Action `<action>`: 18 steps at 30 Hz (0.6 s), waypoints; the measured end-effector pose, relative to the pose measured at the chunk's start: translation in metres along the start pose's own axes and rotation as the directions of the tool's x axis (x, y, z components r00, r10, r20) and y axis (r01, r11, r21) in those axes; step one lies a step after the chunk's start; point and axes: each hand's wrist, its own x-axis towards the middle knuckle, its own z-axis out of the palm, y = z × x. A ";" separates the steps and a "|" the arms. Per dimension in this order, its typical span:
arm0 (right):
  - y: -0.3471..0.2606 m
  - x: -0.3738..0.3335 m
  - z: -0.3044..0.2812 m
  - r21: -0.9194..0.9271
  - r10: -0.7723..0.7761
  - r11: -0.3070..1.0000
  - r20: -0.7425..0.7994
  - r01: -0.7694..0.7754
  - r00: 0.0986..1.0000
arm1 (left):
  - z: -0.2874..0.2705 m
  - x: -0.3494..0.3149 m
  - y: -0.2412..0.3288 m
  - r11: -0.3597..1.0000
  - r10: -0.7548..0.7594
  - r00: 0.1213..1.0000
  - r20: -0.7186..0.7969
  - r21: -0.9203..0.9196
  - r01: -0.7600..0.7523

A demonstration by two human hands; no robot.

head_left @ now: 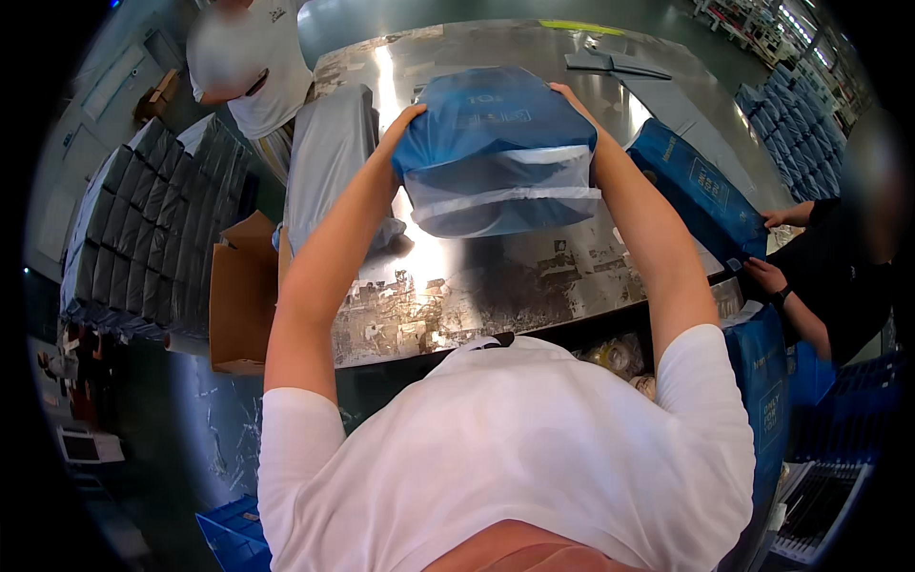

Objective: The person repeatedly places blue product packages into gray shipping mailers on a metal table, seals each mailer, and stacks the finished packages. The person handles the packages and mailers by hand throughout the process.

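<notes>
A bulky package in a blue plastic bag (486,119), with a whitish see-through band on its near side, is held out over the metal table (562,276) between my two hands. My left hand (408,119) grips its left side, fingers partly hidden behind the bag. On its far right edge my right hand (572,98) grips it, the thumb side showing and the other fingers mostly hidden. Left of it lies a long grey plastic-wrapped package (331,157). To the right, another blue bagged package (691,186) is held by a co-worker's hands (762,272).
An open cardboard box (238,305) stands by the table's left edge. Stacks of grey wrapped packages (143,229) rise farther left. A person in white (267,67) is at the far left. Blue bags (762,381) hang at my right, and a blue crate (235,534) sits lower left.
</notes>
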 end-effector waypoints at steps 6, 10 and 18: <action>0.088 -0.019 -0.029 0.067 -0.095 0.993 0.042 0.093 0.995 | -0.005 -0.046 -0.068 0.998 -0.059 0.998 -0.026 -0.037 0.058; 0.172 -0.064 -0.070 0.075 0.095 0.994 -0.197 -0.082 0.976 | -0.044 -0.050 -0.199 1.000 0.023 1.000 0.010 -0.017 -0.023; 0.175 -0.073 -0.144 -0.660 -0.091 0.725 -0.377 -0.198 0.922 | -0.019 -0.065 -0.237 0.901 0.085 0.953 -0.292 0.431 0.052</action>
